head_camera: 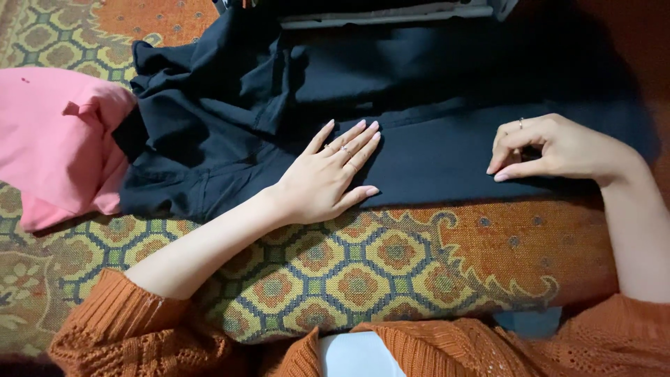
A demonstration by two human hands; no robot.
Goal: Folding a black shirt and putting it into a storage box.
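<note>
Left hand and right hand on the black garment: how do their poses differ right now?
The left hand lies flat, palm down, fingers stretched out and close together; the right hand is curled, its fingertips bent down onto the cloth near its lower edge. The left hand rests near the middle of the black garment, the right hand farther along it. Both touch the garment, wear rings, and come out of orange knit sleeves.

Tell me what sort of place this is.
Most likely a home floor or low surface used for handling clothes. A patterned woven rug lies under a black garment, which the left hand presses flat and the right hand pinches; a pink garment lies alongside.
</note>
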